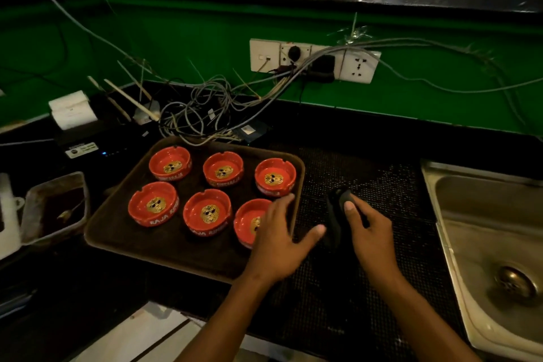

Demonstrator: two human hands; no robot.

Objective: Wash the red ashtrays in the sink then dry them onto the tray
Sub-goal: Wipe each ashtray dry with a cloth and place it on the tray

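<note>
Dimly lit: brown tray [123, 232], dark mesh mat [382, 214] perhaps, steel sink [458, 214].

Six red ashtrays [210, 211] with gold emblems sit upright in two rows on the brown tray [188, 253]; the steel sink [484, 226] lies well apart, at right.

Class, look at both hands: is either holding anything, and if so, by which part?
The right hand grips a dark cloth at its upper, bunched end. The left hand holds nothing; its fingers are spread open over the near right ashtray on the tray.
</note>
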